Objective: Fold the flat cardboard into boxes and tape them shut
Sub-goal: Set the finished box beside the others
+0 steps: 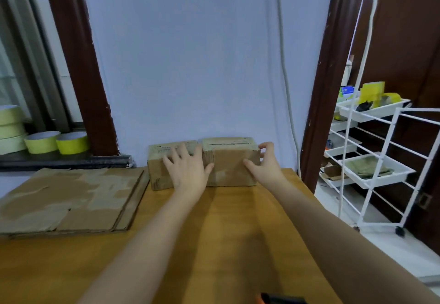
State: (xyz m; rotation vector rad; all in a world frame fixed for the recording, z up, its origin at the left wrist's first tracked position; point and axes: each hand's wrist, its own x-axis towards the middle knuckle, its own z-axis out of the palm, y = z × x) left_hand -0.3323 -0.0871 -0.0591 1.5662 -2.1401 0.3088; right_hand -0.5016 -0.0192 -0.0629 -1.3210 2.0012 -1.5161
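Two taped cardboard boxes stand side by side at the far edge of the wooden table (214, 232), against the wall. My left hand (188, 168) lies with spread fingers across the front of the left box (158, 170), its thumb against the right box (229, 164). My right hand (264, 163) grips the right box at its right end, thumb on the front face and fingers curled over the far corner. A stack of flat cardboard (69, 196) lies on the table's left side.
Several rolls of yellow-green tape (56, 143) sit on the window sill at the left. A white wire cart (378, 160) with trays stands at the right, past the table edge. A dark object with an orange part (281, 300) shows at the bottom edge.
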